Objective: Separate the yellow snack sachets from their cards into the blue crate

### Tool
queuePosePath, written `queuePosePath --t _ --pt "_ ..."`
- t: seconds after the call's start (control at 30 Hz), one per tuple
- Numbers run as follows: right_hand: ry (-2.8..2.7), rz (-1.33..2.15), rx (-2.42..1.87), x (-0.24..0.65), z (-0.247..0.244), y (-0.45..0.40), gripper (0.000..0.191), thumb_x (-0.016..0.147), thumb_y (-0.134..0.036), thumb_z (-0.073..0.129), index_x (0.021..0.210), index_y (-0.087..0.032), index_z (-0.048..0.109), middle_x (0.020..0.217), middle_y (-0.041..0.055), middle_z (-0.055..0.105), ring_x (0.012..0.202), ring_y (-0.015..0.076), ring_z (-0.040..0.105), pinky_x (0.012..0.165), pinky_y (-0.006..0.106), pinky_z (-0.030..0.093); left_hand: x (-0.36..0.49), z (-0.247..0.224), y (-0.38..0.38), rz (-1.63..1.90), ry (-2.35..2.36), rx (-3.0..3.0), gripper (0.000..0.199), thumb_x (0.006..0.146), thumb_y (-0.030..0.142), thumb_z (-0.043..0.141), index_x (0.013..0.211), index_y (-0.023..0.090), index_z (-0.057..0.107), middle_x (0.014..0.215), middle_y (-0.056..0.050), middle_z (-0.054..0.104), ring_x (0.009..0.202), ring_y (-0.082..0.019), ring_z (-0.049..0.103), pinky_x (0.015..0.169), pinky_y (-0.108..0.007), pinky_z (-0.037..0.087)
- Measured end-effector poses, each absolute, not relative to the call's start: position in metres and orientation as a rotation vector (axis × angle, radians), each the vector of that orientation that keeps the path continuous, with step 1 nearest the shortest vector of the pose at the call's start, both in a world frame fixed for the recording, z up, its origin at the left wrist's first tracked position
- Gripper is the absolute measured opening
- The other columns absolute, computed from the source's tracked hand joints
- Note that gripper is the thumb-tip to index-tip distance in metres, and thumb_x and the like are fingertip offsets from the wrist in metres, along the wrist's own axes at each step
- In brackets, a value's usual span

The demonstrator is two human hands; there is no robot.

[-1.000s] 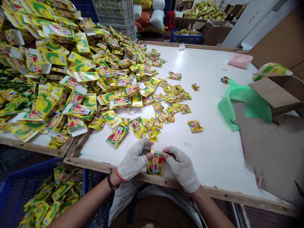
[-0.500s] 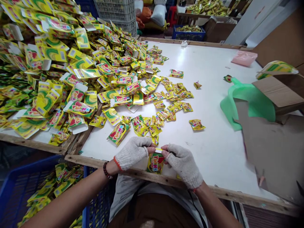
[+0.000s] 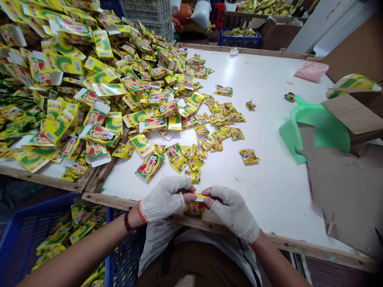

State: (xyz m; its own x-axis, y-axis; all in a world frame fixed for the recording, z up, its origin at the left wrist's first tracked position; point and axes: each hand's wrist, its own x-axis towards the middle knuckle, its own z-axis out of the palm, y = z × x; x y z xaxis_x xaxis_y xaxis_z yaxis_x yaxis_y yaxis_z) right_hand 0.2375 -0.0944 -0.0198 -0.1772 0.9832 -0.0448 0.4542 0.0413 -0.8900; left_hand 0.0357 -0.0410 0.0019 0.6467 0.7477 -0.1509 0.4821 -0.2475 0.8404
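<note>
At the near wooden edge (image 3: 302, 246) in the head view, left hand (image 3: 166, 199) and right hand (image 3: 231, 209) pinch a small box (image 3: 195, 209) by its upper end; below left, a blue crate (image 3: 24, 233) holds yellow cartons (image 3: 55, 241); rightward, bare white tabletop (image 3: 266, 191) stretches to a green scoop (image 3: 289, 137).

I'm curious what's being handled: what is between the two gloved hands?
A small printed box. The head view shows the left hand and the right hand pinching its upper end from either side.

White table (image 3: 269, 195) | on it: yellow boxes (image 3: 151, 166) | small packets (image 3: 249, 156) | pink package (image 3: 311, 71)
</note>
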Motion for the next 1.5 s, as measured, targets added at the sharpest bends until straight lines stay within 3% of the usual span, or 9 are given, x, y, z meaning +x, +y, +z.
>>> queuePosePath --t 0.2,0.33,0.67,0.9,1.03,1.17,1.33,1.5 --pt "-1.695 1.123 -1.509 0.234 -0.012 -0.09 0.021 0.081 -0.025 0.053 0.084 -0.018 0.072 0.077 0.004 0.071 0.072 0.0161 0.064 0.068 0.026 0.052 0.038 0.001 -0.033 0.34 0.826 2.105 0.025 0.085 0.022 0.046 0.062 0.013 0.054 0.062 0.002 0.047 0.06 -0.009 0.042 0.059 -0.02 0.034" --pt "-1.785 1.045 -1.388 0.233 -0.011 -0.096 0.023 0.082 -0.023 0.049 0.088 -0.018 0.071 0.084 0.0061 0.07 0.076 0.0165 0.064 0.072 0.027 0.051 0.035 0.001 -0.039 0.34 0.791 2.081 0.026 0.087 0.022 0.042 0.066 0.014 0.055 0.062 0.001 0.049 0.06 -0.009 0.043 0.058 -0.02 0.033" --pt "-1.876 1.275 -1.364 0.241 0.001 -0.082 0.024 0.082 -0.02 0.047 0.087 -0.019 0.071 0.085 0.002 0.07 0.075 0.0141 0.063 0.069 0.022 0.05 0.033 0.005 -0.032 0.211 0.725 2.21 0.024 0.089 0.023 0.041 0.071 0.015 0.053 0.066 0.002 0.051 0.061 -0.009 0.044 0.06 -0.02 0.032" --pt "-1.999 1.287 -1.488 0.241 0.012 -0.07 0.026 0.082 -0.024 0.048 0.074 -0.02 0.072 0.063 -0.0011 0.067 0.059 0.0129 0.061 0.057 0.021 0.048 0.033 0.008 -0.03 0.23 0.683 2.274 0.021 0.085 0.018 0.041 0.07 0.016 0.055 0.068 0.0 0.051 0.063 -0.01 0.044 0.061 -0.022 0.032" --pt "-2.011 1.068 -1.374 0.241 -0.006 -0.087 0.031 0.079 -0.012 0.045 0.093 -0.023 0.07 0.085 0.0017 0.071 0.076 0.015 0.066 0.07 0.026 0.053 0.032 0.005 -0.033 0.251 0.684 2.235 0.021 0.085 0.017 0.041 0.071 0.016 0.056 0.068 0.0 0.052 0.064 -0.011 0.045 0.061 -0.021 0.033" --pt "-2.067 0.76 -1.177 0.244 -0.03 -0.111 0.045 0.078 -0.006 0.045 0.119 -0.02 0.057 0.119 0.0102 0.061 0.103 0.018 0.061 0.085 0.032 0.052 0.027 0.001 -0.041 0.326 0.709 2.245 0.016 0.082 0.013 0.044 0.074 0.016 0.057 0.072 -0.002 0.053 0.068 -0.013 0.048 0.065 -0.023 0.036" --pt "-2.065 0.579 -1.199 0.239 -0.038 -0.122 0.044 0.078 -0.006 0.047 0.117 -0.023 0.058 0.115 0.0102 0.064 0.102 0.0193 0.061 0.084 0.035 0.054 0.021 -0.014 -0.059 0.472 0.652 2.172 0.016 0.084 0.02 0.049 0.095 0.017 0.061 0.091 -0.009 0.06 0.087 -0.018 0.056 0.076 -0.025 0.043" --pt "-1.906 0.694 -1.228 0.233 -0.047 -0.119 0.034 0.081 -0.011 0.049 0.111 -0.022 0.059 0.107 0.0092 0.066 0.097 0.0185 0.063 0.082 0.032 0.054 0.025 -0.029 -0.07 0.631 0.706 2.122 0.033 0.081 0.011 0.043 0.111 0.018 0.057 0.099 -0.01 0.06 0.09 -0.017 0.058 0.076 -0.026 0.047"
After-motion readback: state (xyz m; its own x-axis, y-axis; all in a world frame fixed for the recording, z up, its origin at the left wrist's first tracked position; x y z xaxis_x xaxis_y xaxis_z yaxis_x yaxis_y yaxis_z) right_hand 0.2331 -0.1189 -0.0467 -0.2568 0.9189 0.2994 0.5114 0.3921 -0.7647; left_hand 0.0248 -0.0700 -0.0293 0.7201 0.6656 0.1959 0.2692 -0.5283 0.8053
